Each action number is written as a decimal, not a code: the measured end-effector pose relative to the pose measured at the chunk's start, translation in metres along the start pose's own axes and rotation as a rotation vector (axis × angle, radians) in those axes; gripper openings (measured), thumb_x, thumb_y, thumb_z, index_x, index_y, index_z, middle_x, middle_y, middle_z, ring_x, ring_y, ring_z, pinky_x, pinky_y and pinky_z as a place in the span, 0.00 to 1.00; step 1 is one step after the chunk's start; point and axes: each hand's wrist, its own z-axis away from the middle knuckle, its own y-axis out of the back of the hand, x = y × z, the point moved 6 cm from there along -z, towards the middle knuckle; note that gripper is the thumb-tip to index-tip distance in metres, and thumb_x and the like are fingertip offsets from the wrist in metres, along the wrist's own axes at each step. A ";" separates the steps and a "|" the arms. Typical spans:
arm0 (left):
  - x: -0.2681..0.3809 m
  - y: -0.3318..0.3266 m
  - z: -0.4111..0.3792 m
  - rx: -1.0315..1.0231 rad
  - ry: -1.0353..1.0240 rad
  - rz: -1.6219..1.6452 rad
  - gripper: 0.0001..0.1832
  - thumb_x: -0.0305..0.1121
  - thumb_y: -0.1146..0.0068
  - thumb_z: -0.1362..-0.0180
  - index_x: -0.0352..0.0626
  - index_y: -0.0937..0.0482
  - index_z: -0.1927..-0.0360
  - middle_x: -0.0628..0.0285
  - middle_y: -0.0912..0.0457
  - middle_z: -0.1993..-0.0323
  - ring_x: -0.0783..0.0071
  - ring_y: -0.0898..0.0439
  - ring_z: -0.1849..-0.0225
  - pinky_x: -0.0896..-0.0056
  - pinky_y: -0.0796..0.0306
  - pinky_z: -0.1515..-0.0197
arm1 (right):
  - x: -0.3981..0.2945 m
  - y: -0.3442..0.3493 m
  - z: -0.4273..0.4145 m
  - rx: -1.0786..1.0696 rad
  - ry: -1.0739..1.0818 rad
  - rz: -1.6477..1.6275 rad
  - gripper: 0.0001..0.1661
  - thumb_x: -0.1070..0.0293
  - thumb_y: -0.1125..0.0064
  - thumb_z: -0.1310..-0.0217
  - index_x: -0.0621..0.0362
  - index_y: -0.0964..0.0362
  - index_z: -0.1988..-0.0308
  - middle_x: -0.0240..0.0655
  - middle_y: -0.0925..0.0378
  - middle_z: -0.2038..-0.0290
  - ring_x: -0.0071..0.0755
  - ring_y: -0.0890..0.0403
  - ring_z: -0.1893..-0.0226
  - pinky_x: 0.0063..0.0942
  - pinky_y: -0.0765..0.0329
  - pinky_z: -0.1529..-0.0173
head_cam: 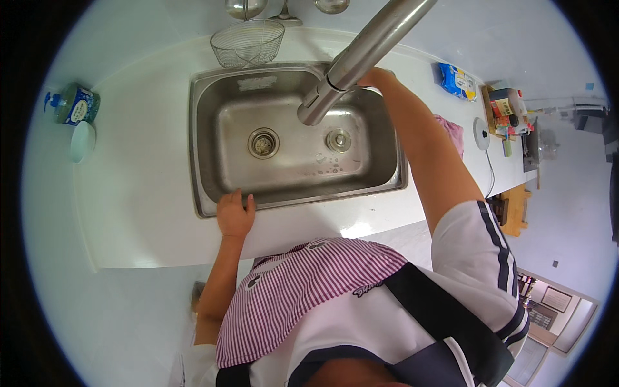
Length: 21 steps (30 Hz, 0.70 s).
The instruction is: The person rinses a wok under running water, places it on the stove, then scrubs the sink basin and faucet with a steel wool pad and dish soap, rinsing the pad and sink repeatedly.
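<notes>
My left hand [235, 213] rests on the front-left rim of a stainless steel sink [300, 159], fingertips over the inner edge, thumb apart, holding nothing. My right arm reaches to the back right of the sink. There my right hand [373, 77] is mostly hidden behind the thick metal faucet [333, 80], so its fingers and what they touch cannot be made out. The spout hangs over the basin; no water stream is visible. On the basin floor are an open drain with a strainer [263, 143] and, to its right, a drain stopper [339, 140] with water drops around it.
A wire basket [248, 44] stands behind the sink. Far left are a pump bottle [77, 105] and a pale bowl [82, 142]. On the right lie a wipes pack [457, 82], a pink cloth [450, 134], a corded white appliance base [481, 133] and a tray of bottles [505, 109].
</notes>
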 end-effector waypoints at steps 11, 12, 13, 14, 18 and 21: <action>-0.001 0.003 0.004 -0.003 0.113 -0.086 0.17 0.41 0.47 0.46 0.36 0.20 0.65 0.53 0.21 0.70 0.54 0.24 0.64 0.56 0.31 0.58 | -0.086 0.024 -0.003 0.068 -0.604 0.248 0.22 0.53 0.49 0.43 0.52 0.24 0.53 0.37 0.22 0.54 0.36 0.19 0.58 0.40 0.25 0.61; -0.001 0.003 0.002 -0.022 0.124 -0.081 0.16 0.41 0.47 0.46 0.36 0.20 0.65 0.53 0.21 0.71 0.54 0.24 0.65 0.56 0.31 0.58 | -0.078 0.016 -0.007 0.039 -0.684 0.251 0.24 0.53 0.48 0.44 0.51 0.25 0.50 0.38 0.23 0.51 0.38 0.19 0.57 0.42 0.24 0.60; 0.002 0.000 0.001 -0.045 0.132 -0.069 0.16 0.41 0.46 0.46 0.36 0.20 0.66 0.54 0.21 0.71 0.54 0.24 0.65 0.56 0.31 0.58 | -0.060 0.003 -0.024 -0.017 -0.418 0.276 0.22 0.54 0.48 0.44 0.52 0.24 0.52 0.38 0.22 0.51 0.37 0.18 0.58 0.43 0.25 0.59; 0.009 -0.005 -0.008 -0.066 0.104 -0.071 0.16 0.41 0.46 0.46 0.36 0.20 0.66 0.54 0.21 0.72 0.55 0.24 0.65 0.55 0.31 0.58 | -0.016 -0.011 -0.032 -0.073 -0.172 0.294 0.21 0.54 0.49 0.43 0.52 0.23 0.54 0.38 0.22 0.52 0.37 0.18 0.58 0.44 0.25 0.58; -0.001 0.000 0.004 0.020 0.140 -0.101 0.15 0.41 0.46 0.46 0.37 0.20 0.68 0.56 0.21 0.73 0.55 0.24 0.67 0.55 0.31 0.61 | 0.006 -0.022 0.006 -0.252 -0.391 -0.960 0.26 0.49 0.50 0.40 0.54 0.31 0.49 0.35 0.20 0.56 0.38 0.17 0.63 0.42 0.22 0.60; 0.003 -0.001 0.003 0.044 0.143 -0.073 0.15 0.41 0.46 0.47 0.37 0.20 0.70 0.56 0.21 0.75 0.55 0.24 0.69 0.55 0.31 0.64 | 0.013 -0.043 0.024 -0.558 -0.327 -1.421 0.33 0.45 0.48 0.41 0.54 0.38 0.43 0.39 0.22 0.54 0.39 0.18 0.60 0.40 0.24 0.53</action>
